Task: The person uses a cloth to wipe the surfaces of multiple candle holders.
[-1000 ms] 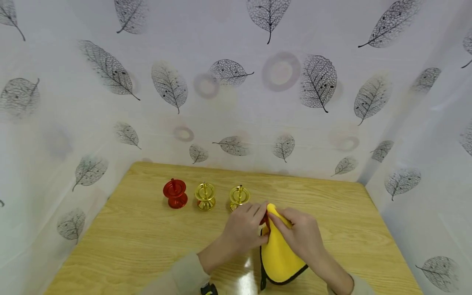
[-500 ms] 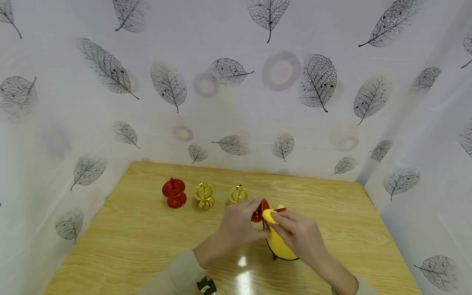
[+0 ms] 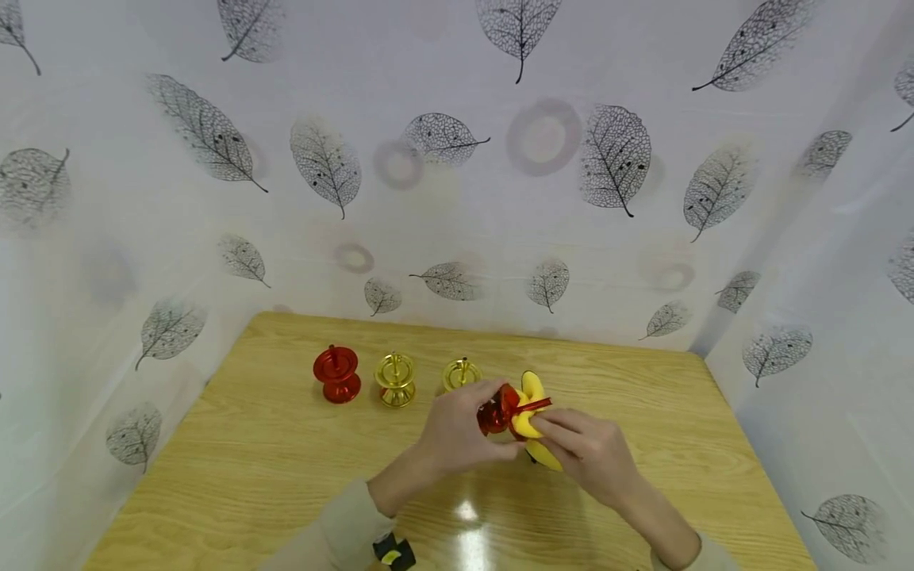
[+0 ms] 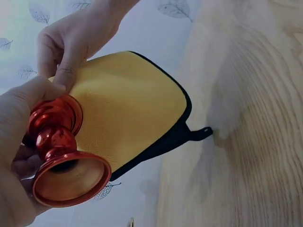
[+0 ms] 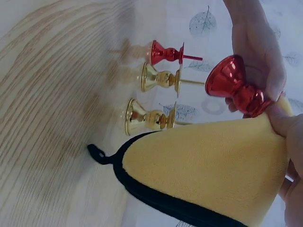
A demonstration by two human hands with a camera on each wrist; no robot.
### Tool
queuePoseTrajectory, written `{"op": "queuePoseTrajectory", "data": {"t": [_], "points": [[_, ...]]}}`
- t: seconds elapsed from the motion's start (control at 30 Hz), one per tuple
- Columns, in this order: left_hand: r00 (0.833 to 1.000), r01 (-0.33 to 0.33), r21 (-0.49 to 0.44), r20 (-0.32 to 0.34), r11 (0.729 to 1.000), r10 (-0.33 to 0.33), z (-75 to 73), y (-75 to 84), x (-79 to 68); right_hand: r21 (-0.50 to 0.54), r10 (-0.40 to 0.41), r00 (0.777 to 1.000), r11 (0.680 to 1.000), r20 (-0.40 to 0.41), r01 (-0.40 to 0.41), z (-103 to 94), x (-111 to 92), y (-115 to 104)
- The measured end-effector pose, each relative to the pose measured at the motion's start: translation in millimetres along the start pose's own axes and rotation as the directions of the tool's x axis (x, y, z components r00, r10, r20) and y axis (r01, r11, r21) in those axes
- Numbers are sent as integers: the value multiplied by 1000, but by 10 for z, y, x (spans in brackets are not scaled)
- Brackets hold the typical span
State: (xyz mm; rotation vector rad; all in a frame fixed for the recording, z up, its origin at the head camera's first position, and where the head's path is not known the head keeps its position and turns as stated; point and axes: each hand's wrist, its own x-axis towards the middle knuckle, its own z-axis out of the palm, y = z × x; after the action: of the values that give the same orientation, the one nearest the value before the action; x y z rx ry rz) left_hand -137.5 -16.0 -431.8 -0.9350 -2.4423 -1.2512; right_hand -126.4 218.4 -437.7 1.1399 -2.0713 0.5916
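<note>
My left hand (image 3: 460,428) grips a shiny red candle holder (image 3: 496,411) tilted on its side, its spike pointing right and its hollow base facing the left wrist camera. In my right hand (image 3: 596,452), between thumb and fingers, is a yellow cloth (image 5: 208,165) with a black edge and a small hanging loop. The cloth is pressed to the holder's dish at the foot of the spike. In the left wrist view the cloth hangs down behind the red candle holder (image 4: 57,137), and my right thumb lies close to my left fingers.
A second red candle holder (image 3: 337,373) and two gold ones, the middle holder (image 3: 396,379) and the right holder (image 3: 462,374), stand upright in a row on the wooden table (image 3: 286,476). A leaf-patterned white curtain (image 3: 457,222) rises behind the table.
The red holder has tipped further, bringing its spike into view to the right. The cloth has bunched up around the dish, and its lower part has drawn upward. The standing holders stay put.
</note>
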Motion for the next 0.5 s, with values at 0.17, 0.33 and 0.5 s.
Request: {"op": "queuePoseTrajectory", "data": {"t": [0.17, 0.33, 0.5], "points": [[992, 105, -185, 87, 977, -90, -44, 6, -5, 6, -25, 1000, 1000, 0, 25, -24, -38, 89], [989, 119, -207, 116, 971, -97, -69, 5, -3, -1, -53, 999, 999, -1, 53, -27, -40, 112], [998, 24, -64, 66, 998, -20, -33, -10, -3, 3, -46, 999, 999, -2, 46, -4, -32, 63]]}}
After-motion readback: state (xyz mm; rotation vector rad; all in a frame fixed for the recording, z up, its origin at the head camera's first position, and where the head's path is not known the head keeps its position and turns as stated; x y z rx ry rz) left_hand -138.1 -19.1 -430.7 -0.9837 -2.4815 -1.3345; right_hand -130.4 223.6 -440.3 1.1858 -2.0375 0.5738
